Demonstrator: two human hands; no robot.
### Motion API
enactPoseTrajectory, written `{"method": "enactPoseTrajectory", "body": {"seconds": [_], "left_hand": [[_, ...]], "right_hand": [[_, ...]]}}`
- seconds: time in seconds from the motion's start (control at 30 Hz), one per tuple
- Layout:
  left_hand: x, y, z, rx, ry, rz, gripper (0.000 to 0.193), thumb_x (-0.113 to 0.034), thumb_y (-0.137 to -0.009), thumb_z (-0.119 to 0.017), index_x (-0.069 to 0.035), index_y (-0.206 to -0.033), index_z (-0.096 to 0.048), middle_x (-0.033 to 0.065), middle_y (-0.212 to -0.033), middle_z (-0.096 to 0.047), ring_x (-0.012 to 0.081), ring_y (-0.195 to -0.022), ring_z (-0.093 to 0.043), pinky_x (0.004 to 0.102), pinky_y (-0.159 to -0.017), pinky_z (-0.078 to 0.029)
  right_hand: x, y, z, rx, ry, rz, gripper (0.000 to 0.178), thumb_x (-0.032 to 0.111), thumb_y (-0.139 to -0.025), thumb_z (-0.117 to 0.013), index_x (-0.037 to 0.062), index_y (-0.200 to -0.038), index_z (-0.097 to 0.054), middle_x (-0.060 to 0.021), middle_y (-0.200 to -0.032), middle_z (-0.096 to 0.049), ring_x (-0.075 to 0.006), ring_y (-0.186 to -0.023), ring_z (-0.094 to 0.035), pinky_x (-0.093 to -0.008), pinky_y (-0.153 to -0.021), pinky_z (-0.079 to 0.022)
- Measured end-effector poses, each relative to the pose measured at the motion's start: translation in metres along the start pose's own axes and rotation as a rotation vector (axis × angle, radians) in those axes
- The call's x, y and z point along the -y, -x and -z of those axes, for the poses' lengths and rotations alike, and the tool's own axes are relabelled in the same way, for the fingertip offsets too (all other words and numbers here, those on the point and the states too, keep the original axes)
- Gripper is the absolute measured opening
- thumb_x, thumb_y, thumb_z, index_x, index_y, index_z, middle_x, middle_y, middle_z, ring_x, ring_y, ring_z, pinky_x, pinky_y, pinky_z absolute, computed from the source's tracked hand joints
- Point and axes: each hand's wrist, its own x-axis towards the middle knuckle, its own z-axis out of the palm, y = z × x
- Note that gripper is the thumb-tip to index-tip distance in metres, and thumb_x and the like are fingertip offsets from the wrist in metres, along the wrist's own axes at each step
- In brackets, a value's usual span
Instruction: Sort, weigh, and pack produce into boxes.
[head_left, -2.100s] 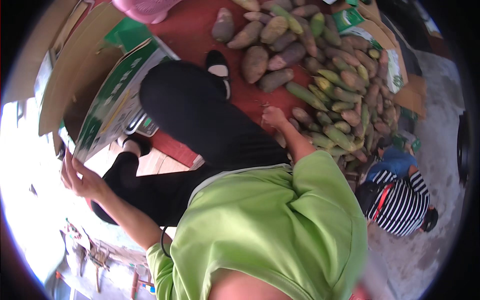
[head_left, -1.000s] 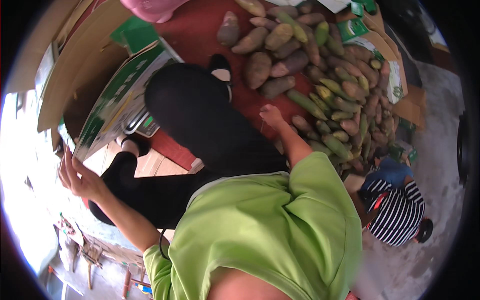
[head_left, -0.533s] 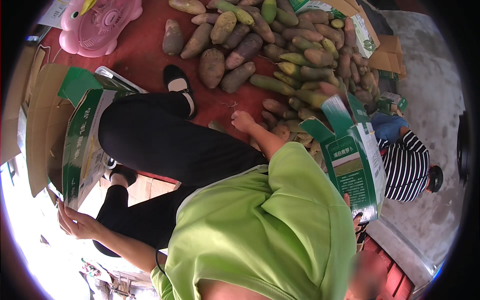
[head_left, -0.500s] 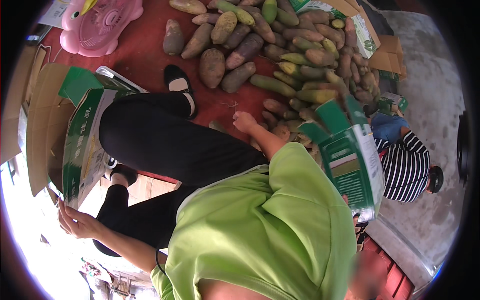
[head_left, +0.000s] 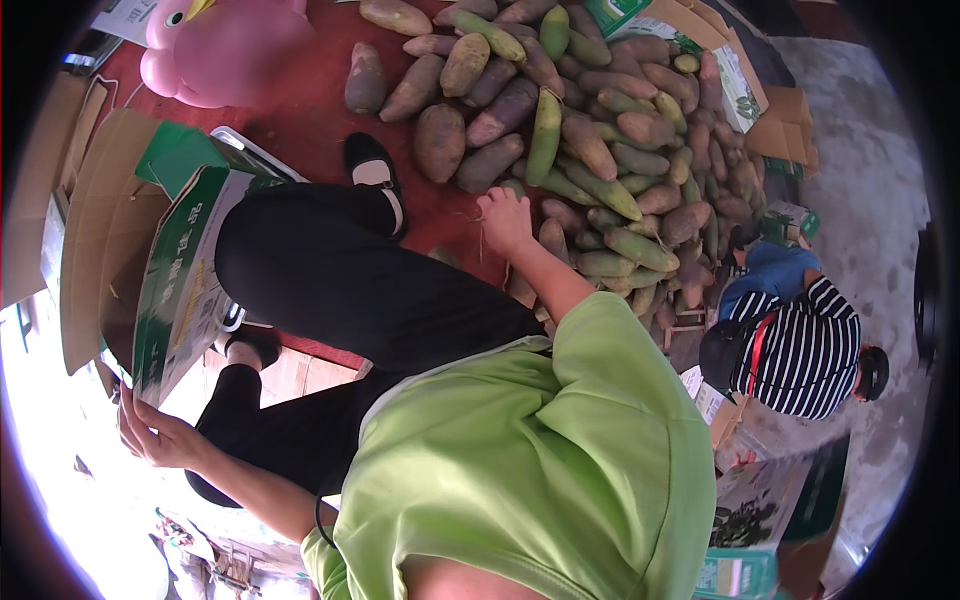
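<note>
My right hand (head_left: pixel 506 220) is at the near edge of a heap of long green and purplish-brown radishes (head_left: pixel 590 145), its fingers curled by a dark green tip. A thin, root-like strand hangs beside the fingers; what they grip, if anything, is hidden. To the left, my left hand (head_left: pixel 158 432) pinches the lower corner of an open cardboard box (head_left: pixel 180 290) with green and white printed sides. The box leans beside my leg, and its inside is mostly out of sight.
A pink animal-shaped basin (head_left: pixel 225 50) sits at the far left on the red floor covering (head_left: pixel 300 120). At right, another person (head_left: pixel 800 350) in a striped top bends beside the heap. More green-and-white cartons (head_left: pixel 765 500) stand at the lower right; others lie behind the heap.
My right hand has moved farther out toward the heap. The green carton at the right has shifted down and away, uncovering the other person. My left hand stays at the box corner.
</note>
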Motion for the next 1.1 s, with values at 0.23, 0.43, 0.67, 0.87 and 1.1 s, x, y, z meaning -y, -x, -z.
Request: {"method": "enactPoseTrajectory", "body": {"seconds": [0.23, 0.43, 0.67, 0.87, 1.1], "left_hand": [[-0.001, -0.001, 0.001, -0.001, 0.004, -0.012, 0.026, -0.022, -0.095, -0.051, -0.004, -0.099, -0.069, 0.0083, -0.09, -0.068, 0.0232, -0.084, -0.062, 0.0391, -0.076, -0.048], [0.001, -0.001, 0.002, -0.002, -0.011, -0.02, 0.026, -0.021, -0.095, -0.05, -0.004, -0.099, -0.069, 0.0084, -0.09, -0.067, 0.0241, -0.084, -0.062, 0.0399, -0.075, -0.048], [-0.005, -0.004, -0.003, 0.006, 0.004, -0.028, 0.026, -0.02, -0.096, -0.049, -0.002, -0.099, -0.068, 0.0083, -0.09, -0.068, 0.0245, -0.085, -0.062, 0.0396, -0.077, -0.047], [-0.001, 0.002, 0.001, -0.002, -0.01, -0.011, 0.027, -0.019, -0.096, -0.048, -0.001, -0.099, -0.068, 0.0081, -0.092, -0.068, 0.0249, -0.086, -0.062, 0.039, -0.078, -0.047], [-0.001, 0.0, -0.002, 0.023, -0.025, -0.025, 0.028, -0.019, -0.096, -0.048, 0.001, -0.099, -0.067, 0.0083, -0.093, -0.068, 0.0249, -0.086, -0.062, 0.0387, -0.079, -0.046]], "right_hand": [[-0.046, -0.029, -0.033, -0.105, -0.493, -0.513, 0.041, 0.021, -0.07, -0.071, 0.0065, -0.107, -0.06, -0.0175, -0.107, -0.061, -0.0344, -0.101, -0.058, -0.0408, -0.087, -0.047], [-0.097, -0.036, -0.069, -0.18, -0.715, -0.806, 0.048, 0.023, -0.071, -0.072, 0.0021, -0.111, -0.056, -0.0198, -0.103, -0.063, -0.0316, -0.096, -0.061, -0.0391, -0.083, -0.048], [-0.117, -0.05, -0.034, -0.307, -1.075, -1.02, 0.05, 0.017, -0.075, -0.071, 0.0018, -0.118, -0.051, -0.0146, -0.108, -0.057, -0.026, -0.095, -0.057, -0.0396, -0.078, -0.048], [-0.124, -0.053, 0.023, -0.373, -0.058, -0.804, 0.064, 0.031, -0.072, -0.074, 0.0139, -0.126, -0.045, -0.0116, -0.12, -0.05, -0.029, -0.11, -0.049, -0.0441, -0.084, -0.046], [-0.153, -0.05, 0.045, -0.049, -0.064, -1.099, 0.063, 0.034, -0.07, -0.075, 0.0166, -0.123, -0.046, -0.0076, -0.129, -0.043, -0.0257, -0.121, -0.041, -0.0464, -0.09, -0.044]]}}
